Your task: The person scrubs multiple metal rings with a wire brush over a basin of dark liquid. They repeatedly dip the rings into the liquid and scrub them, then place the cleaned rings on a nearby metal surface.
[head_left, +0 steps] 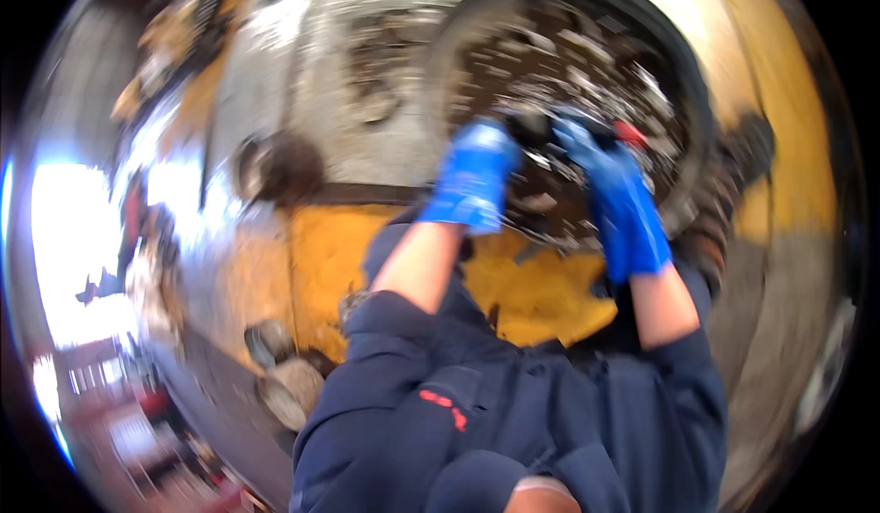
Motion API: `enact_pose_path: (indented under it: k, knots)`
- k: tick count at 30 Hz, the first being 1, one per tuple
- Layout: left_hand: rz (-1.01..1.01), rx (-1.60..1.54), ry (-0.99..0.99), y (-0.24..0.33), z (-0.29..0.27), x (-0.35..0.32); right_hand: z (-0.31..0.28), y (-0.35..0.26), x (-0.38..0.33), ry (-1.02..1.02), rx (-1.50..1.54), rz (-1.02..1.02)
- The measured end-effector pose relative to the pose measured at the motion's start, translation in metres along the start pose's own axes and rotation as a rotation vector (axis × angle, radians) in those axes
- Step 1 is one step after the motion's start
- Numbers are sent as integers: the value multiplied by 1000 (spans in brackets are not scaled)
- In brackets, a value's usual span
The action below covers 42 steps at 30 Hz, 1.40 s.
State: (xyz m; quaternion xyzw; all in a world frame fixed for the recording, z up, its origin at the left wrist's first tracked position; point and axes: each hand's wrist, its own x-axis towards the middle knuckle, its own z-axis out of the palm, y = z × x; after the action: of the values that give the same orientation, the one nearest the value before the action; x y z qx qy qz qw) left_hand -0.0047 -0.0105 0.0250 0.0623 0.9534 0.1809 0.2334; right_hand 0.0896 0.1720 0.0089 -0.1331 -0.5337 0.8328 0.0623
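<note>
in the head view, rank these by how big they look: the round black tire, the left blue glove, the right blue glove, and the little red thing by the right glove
1. Black tire, by far the largest.
2. Right blue glove and left blue glove: too alike to rank; the picture is blurred and bent.
3. Small red thing, the smallest.

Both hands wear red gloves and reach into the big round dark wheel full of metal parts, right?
Not quite: the head view shows blue gloves, not red, on the left hand and right hand. Both do reach into the big round dark wheel full of metal parts.
</note>
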Motion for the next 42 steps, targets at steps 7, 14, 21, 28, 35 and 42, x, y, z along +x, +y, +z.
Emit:
enact_pose_path:
  k: [7, 14, 21, 28, 35, 42]
  knots:
    - [172, -146, 133, -7, 19, -8, -103, 50, 28, 115, -492, 91]
    - [109, -34, -53, -10, 18, 10, -10, 8, -1, -361, -1435, -883]
    - [180, 34, -124, -5, 1, 3, -34, 30, 5, -188, -1488, -572]
    - [128, 36, -141, 6, -4, -6, -40, 32, 0, -193, -1404, -124]
    - [101, 16, -54, 9, 12, 5, -55, 45, 9, -287, -742, 334]
    - [97, -103, 116, 10, 20, -4, -51, 62, 6, 102, -114, 552]
